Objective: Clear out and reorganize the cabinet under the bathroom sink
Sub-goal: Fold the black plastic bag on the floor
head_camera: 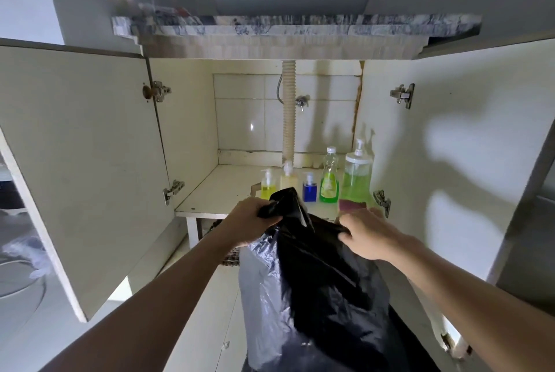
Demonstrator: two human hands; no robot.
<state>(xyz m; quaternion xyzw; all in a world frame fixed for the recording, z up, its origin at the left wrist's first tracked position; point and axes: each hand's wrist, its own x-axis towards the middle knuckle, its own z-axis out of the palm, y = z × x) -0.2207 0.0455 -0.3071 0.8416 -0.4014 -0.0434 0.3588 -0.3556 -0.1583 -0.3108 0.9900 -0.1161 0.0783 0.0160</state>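
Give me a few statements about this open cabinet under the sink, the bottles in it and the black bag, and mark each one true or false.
1. Both hands grip the black garbage bag. True: the left hand bunches its top and the right hand pinches its edge.
2. The cabinet doors are closed. False: the left door and the right door both stand open.
3. The blue pump bottle stands between two others. True.
4. The bottles stand on the left of the shelf. False: they are lined up toward the right.
5. The tallest bottle holds red liquid. False: it holds green liquid.
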